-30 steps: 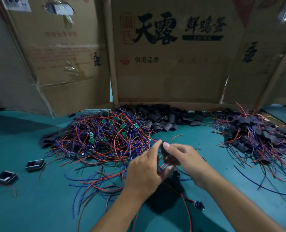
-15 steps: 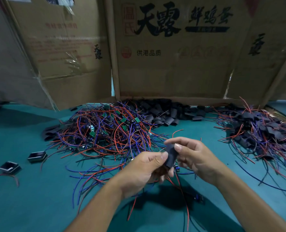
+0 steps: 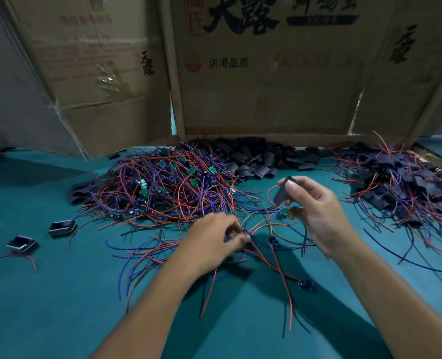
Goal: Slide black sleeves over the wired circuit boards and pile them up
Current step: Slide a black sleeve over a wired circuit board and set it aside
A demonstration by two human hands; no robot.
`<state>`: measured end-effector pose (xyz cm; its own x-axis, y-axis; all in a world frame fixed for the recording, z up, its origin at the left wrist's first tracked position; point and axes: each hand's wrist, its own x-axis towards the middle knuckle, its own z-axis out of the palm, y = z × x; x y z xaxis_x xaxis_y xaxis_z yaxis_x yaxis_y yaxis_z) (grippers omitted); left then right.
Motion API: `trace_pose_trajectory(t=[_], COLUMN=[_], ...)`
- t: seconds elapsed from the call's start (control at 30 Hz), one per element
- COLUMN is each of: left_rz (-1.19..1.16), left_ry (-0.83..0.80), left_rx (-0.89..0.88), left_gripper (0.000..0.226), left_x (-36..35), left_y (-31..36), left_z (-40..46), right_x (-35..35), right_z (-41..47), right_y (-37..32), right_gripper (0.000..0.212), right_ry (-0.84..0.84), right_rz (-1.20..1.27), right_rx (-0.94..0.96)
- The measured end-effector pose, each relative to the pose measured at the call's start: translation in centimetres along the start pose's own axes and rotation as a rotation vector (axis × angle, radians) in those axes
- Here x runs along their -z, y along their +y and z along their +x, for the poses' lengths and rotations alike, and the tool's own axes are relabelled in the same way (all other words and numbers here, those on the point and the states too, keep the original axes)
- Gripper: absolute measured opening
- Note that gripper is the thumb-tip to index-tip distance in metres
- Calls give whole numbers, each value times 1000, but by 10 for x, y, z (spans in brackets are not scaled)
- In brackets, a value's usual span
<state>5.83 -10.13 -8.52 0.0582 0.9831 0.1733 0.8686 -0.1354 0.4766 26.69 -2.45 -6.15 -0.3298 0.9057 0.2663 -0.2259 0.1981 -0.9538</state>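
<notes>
Hands now apart: right grip (image 3: 315, 206) pinching black sleeve (image 3: 282, 191), left grip (image 3: 214, 237) on wires (image 3: 271, 226).

There is one view only, from the camera on my head, so no second view shares the scene. It looks forward and down over my forearms onto the teal bench (image 3: 46, 294), close enough that my hands (image 3: 315, 211) sit mid-frame. Beyond them stands the cardboard wall (image 3: 266, 99), facing the lens square-on; the wide angle bends its edges outward, and its top is cut off.
</notes>
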Motion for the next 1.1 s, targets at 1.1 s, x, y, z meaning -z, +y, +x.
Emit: trace_pose_trajectory(t=[1.1], left_rz=[-1426], left_ry=[-34], left_rx=[123], left_gripper=[19], left_x=[35], left_y=[16], left_z=[-11], right_x=[20], right_z=[8], right_y=[-3], right_gripper=[31], right_ry=[3], right_rz=[393], right_rx=[-50])
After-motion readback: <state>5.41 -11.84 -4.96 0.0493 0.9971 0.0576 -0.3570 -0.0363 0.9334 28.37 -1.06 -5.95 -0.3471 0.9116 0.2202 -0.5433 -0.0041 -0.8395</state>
